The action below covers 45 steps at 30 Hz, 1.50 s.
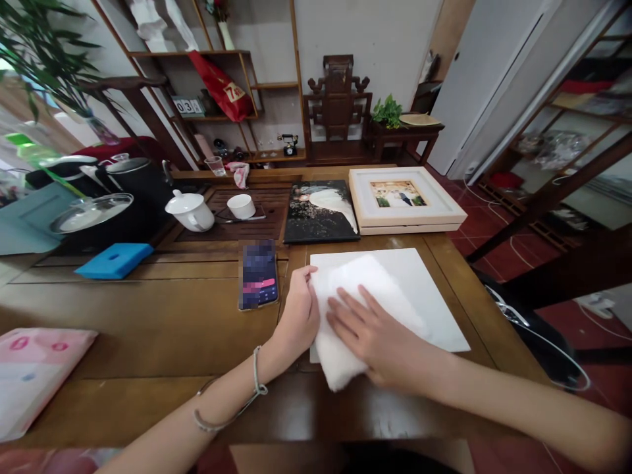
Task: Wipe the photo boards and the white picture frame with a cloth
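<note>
A flat white board (pixel 437 306) lies on the wooden table, partly covered by a folded, fluffy white towel (pixel 395 296). My left hand (pixel 302 306) is closed at the board's left edge, thumb and fingers pinching that side beside the towel. Some of its fingertips are hidden. My right hand (pixel 363 329) rests flat on the towel, its fingers stretched out and a little apart. One corner of the towel hangs past the board's near edge.
A phone (pixel 259 273) lies left of the board. Behind it are a dark photo panel (pixel 320 210) and a framed picture (pixel 405 197). A white teapot (pixel 190 210), a small cup (pixel 241 207), a blue box (pixel 115 261) and a tissue pack (pixel 42 375) occupy the left side.
</note>
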Motion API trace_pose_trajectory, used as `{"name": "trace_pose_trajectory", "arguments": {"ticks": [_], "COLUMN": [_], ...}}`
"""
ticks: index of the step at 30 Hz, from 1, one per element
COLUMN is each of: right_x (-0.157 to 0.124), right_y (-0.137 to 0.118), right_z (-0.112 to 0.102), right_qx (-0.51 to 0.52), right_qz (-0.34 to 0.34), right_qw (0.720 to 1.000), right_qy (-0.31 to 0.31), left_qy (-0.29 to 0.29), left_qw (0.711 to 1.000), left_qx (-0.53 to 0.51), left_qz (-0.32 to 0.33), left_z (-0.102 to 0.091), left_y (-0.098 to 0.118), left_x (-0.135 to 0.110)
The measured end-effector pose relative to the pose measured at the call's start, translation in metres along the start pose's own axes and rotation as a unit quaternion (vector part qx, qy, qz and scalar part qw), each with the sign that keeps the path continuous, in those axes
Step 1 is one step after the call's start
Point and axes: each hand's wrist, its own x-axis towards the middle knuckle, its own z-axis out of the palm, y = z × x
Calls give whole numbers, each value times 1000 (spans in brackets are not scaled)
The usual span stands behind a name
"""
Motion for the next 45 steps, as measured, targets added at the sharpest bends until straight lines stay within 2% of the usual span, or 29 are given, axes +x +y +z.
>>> {"name": "trace_pose_trajectory", "arguments": {"ticks": [2, 4, 7, 10, 13, 15, 18, 21, 23, 25, 28, 30, 32, 34, 36, 39, 41, 43, 45], "right_x": [-22, -46, -81, -101, -99, -88, -72, -77, -92, -108, -112, -95, -64, -28, 2, 19, 6, -21, -56], "right_y": [-4, -5, 0, 19, 47, 63, 63, 32, 8, -4, 11, 36, 57, 66, 62, 43, 35, 36, 46], "right_z": [-3, -9, -16, -12, 5, 18, 31, 34, 30, 24, 12, 4, 0, -3, -2, 0, -1, -2, -2], "right_qx": [29, 57, 75, 74, 68, 49, 6, -9, -3, 14, 55, 75, 81, 75, 69, 68, 87, 131, 177], "right_qz": [-32, -34, 3, 58, 118, 187, 285, 267, 227, 210, 243, 276, 287, 267, 231, 139, 51, -24, -36], "right_qw": [999, 998, 997, 995, 986, 971, 943, 952, 964, 970, 962, 952, 949, 954, 964, 983, 992, 989, 982], "right_qy": [-3, -10, -6, 37, 99, 140, 168, 149, 137, 126, 109, 105, 106, 113, 114, 95, 73, 57, 62], "left_qy": [-26, -64, -96, -107, -115, -114, -108, -101, -100, -101, -98, -96, -81, -44, -8, -9, -21, -25, -25], "left_qw": [999, 994, 987, 984, 981, 981, 980, 979, 978, 975, 969, 963, 957, 951, 951, 973, 986, 990, 991], "left_qx": [35, 74, 120, 139, 149, 154, 163, 171, 177, 189, 217, 238, 266, 299, 308, 229, 167, 138, 120], "left_qz": [21, 39, 46, 40, 37, 41, 43, 43, 49, 55, 72, 85, 84, 63, 37, 5, -12, -27, -47], "left_z": [0, 0, 1, 1, 0, 0, 1, 1, 2, 2, 4, 4, 3, 0, -5, -13, -16, -18, -17], "left_y": [-1, -1, 0, 2, 4, 5, 6, 6, 5, 4, 2, 2, 3, 4, 4, 0, -3, -6, -8], "left_x": [-1, -2, -3, -2, -1, -1, -2, -2, -2, -2, -2, -1, 0, 1, 4, 8, 12, 14, 15]}}
